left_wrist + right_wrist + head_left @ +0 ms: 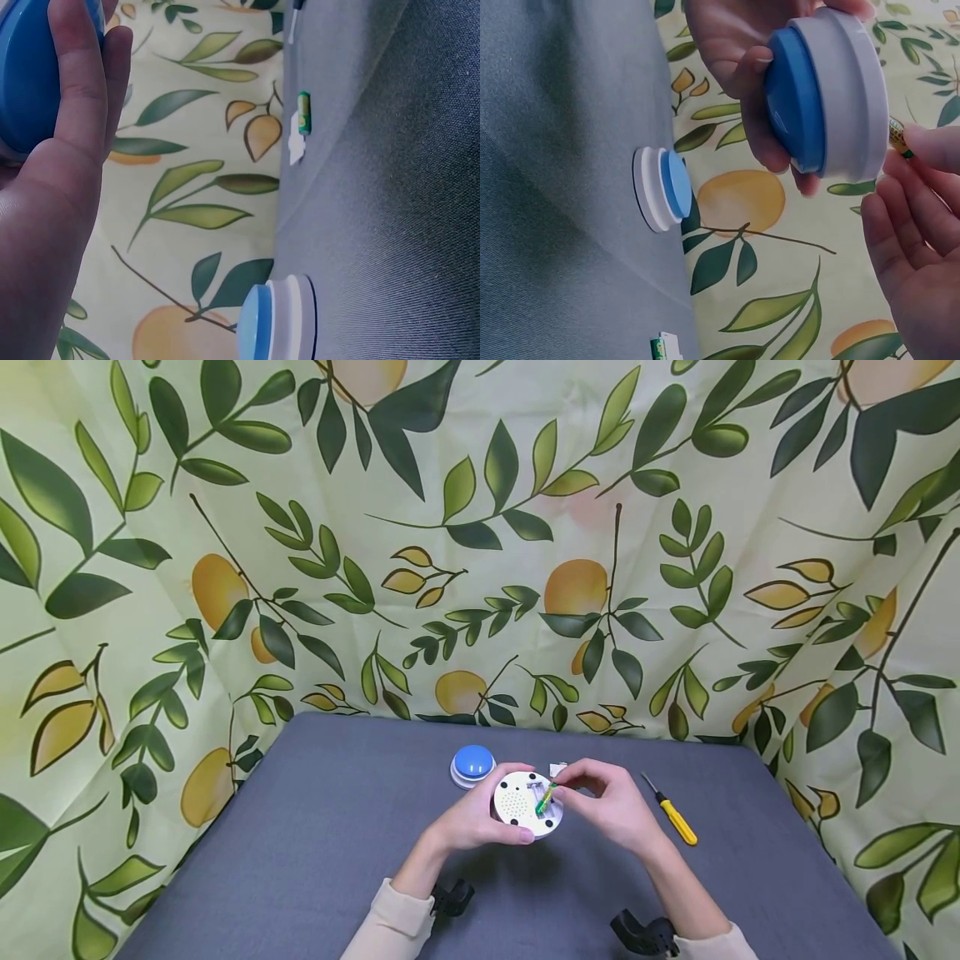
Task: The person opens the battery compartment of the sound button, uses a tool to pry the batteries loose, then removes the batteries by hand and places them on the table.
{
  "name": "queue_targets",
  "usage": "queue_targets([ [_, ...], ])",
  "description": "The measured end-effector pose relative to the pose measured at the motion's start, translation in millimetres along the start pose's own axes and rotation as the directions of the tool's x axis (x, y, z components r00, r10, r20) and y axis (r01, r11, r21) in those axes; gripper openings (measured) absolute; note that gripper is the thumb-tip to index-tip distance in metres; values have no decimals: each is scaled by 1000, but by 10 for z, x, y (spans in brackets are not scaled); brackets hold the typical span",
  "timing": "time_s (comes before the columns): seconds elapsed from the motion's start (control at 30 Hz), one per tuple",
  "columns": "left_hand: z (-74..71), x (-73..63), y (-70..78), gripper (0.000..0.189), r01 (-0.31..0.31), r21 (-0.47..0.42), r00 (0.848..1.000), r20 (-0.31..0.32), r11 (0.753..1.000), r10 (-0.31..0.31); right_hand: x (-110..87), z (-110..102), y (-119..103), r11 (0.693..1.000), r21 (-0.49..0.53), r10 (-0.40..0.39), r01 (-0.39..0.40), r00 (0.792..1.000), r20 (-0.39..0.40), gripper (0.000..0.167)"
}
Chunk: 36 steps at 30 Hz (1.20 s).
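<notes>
White plastic forms the round body of a blue-domed push button, held just below and right of the centre of the head camera's frame, its underside turned up to show small holes, dark feet and an open rectangular compartment. A green-and-yellow cylindrical battery slants across that compartment; whether it is seated cannot be told. A person's left hand grasps the button by its rim, thumb at the lower edge and fingers about the far side, while the right hand pinches the battery's upper end between thumb and finger. Just behind, at the centre of the frame, a second blue-domed white button sits upright on a grey-blue cloth-covered table. A small white plastic piece lies near the right hand; at the upper centre of the left wrist view, a second green battery rests beside it. To the right lies a yellow-handled screwdriver. Leaf-and-fruit patterned fabric fills the upper frame. Black wrist mounts show at the bottom.
</notes>
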State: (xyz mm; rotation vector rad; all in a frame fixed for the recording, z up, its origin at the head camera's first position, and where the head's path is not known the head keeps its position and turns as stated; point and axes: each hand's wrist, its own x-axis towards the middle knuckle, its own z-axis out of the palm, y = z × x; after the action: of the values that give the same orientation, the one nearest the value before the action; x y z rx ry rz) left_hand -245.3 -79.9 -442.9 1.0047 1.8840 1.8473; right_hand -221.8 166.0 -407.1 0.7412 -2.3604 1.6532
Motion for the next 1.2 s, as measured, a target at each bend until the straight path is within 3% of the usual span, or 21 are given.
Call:
queue_targets([
  [0.3,-5,-4,-17,84,1,-9,1000,2,1000,-1,-77,-29,74,1000,11,-12,12,1000,19,15],
  [0.7,-20,-5,7,89,17,16,1000,0,1000,-17,-110,-89,135,999,14,44,-44,999,-8,13],
  [1.2,-23,-10,31,83,-14,21,999,-35,1000,15,-76,-185,276,995,51,86,-81,988,-127,15],
])
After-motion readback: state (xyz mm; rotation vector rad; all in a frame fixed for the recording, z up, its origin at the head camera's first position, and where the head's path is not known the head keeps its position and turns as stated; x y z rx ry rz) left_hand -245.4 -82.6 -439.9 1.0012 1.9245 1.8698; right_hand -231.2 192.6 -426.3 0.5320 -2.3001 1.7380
